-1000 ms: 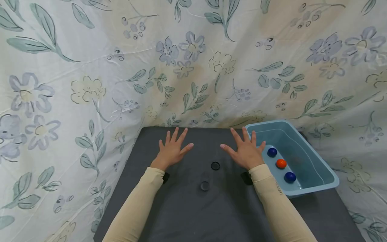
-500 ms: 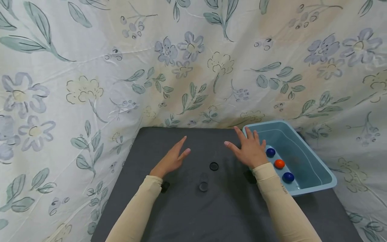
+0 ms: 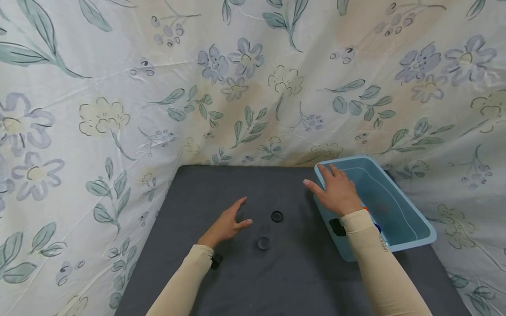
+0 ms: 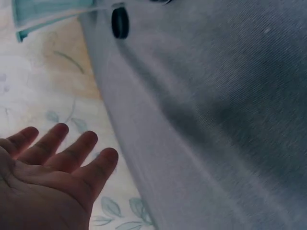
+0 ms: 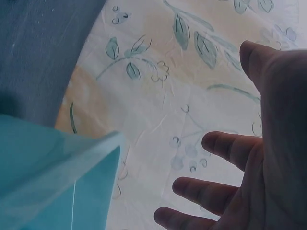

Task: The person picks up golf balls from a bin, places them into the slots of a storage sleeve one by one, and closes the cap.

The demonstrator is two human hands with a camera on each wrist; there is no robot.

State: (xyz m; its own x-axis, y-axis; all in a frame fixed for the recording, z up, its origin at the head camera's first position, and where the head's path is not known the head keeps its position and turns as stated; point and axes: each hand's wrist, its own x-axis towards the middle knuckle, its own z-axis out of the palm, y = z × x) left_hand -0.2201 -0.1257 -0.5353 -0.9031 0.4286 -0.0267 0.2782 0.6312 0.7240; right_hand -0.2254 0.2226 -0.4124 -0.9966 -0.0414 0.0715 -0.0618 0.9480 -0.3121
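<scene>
My left hand (image 3: 225,226) hovers over the dark table, fingers parted and holding nothing, to the left of a small clear round container (image 3: 263,243). A black ring-shaped piece (image 3: 277,216) lies just beyond that container. My right hand (image 3: 336,191) is over the left side of a light-blue plastic bin (image 3: 413,199), fingers spread and holding nothing. Only slivers of an orange ball (image 3: 366,210) and a blue ball (image 3: 378,228) show past the right wrist. In the right wrist view, the spread fingers (image 5: 206,191) are beside the bin's corner.
The dark-covered table (image 3: 237,281) reaches back to a hanging floral cloth (image 3: 237,87), which also runs along both sides. The bin stands at the table's right side, its raised rim beneath the right forearm.
My right hand has moved right, over the bin, covering most of the balls. My left hand has turned and come lower and nearer the clear container. The view has shifted slightly.
</scene>
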